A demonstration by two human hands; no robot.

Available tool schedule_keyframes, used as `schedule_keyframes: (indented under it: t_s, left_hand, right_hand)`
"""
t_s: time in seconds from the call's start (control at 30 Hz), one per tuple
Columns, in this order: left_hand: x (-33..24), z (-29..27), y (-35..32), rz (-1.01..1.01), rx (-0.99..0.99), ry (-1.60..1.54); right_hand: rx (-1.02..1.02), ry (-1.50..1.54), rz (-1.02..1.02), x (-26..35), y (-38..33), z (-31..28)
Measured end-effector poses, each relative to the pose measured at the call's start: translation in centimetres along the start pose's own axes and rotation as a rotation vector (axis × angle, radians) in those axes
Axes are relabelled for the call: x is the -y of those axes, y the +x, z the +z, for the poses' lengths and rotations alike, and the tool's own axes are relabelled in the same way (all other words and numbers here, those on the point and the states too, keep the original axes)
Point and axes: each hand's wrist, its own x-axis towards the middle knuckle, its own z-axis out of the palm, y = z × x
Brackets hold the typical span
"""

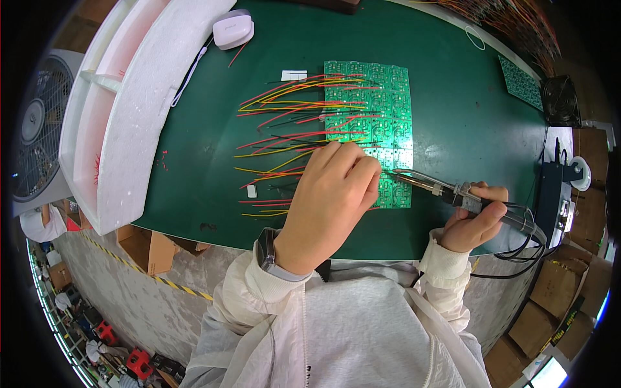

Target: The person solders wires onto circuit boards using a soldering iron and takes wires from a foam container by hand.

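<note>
Circuit boards [381, 110], a green panel of many small ones joined together, lie flat on the green mat [466, 129] in the middle of the bench, with red, yellow and black wires [284, 123] fanning out from the panel's left edge. The left hand [333, 194] rests on the near part of the panel, fingers curled close together and pressing down at the board; whether they pinch a wire cannot be told. The right hand [475, 223] is closed around the handle of a soldering iron [440, 189], whose tip points left to the panel's near right portion, just beside the left fingertips. The panel looks thin, light and stiff but likely brittle along its score lines, so it would best be taken by its bare edges, flat, not by the limp wires, which would probably pull at their joints. The iron's metal end is presumably hot; only its dark grip is safe. To the left stands a white foam tray [129, 116], at the far edge a small white case [233, 29], and at the right a dark iron stand [556, 184] with cables. Cardboard boxes [145, 249] sit under the bench, and a fan [35, 129] stands far left.
</note>
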Motion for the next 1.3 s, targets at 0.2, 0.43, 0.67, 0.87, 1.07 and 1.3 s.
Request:
schedule_keyframes:
  t_s: [0.2,0.43,0.67,0.87,1.07,1.3]
  left_hand:
    - [-0.1,0.0,-0.1,-0.011,0.001,0.031]
    - [0.1,0.3,-0.1,-0.037,-0.017,-0.016]
    - [0.2,0.3,-0.3,-0.036,-0.028,-0.037]
    - [0.5,0.5,-0.3,-0.027,-0.018,-0.055]
    - [0.5,0.4,-0.3,-0.003,-0.046,-0.051]
    - [0.4,0.7,-0.3,-0.014,-0.042,-0.037]
  right_hand:
    - [0.038,-0.043,-0.054,0.1,-0.2,-0.2]
    - [0.101,-0.079,-0.072,0.9,0.5,-0.2]
    - [0.292,0.0,-0.028,1.2,1.3,-1.7]
    - [0.41,-0.068,-0.061,0.9,1.9,-2.4]
    - [0.456,-0.052,-0.122,0.7,2.1,-2.5]
    - [0.365,0.057,-0.127,-0.1,0.9,-2.1]
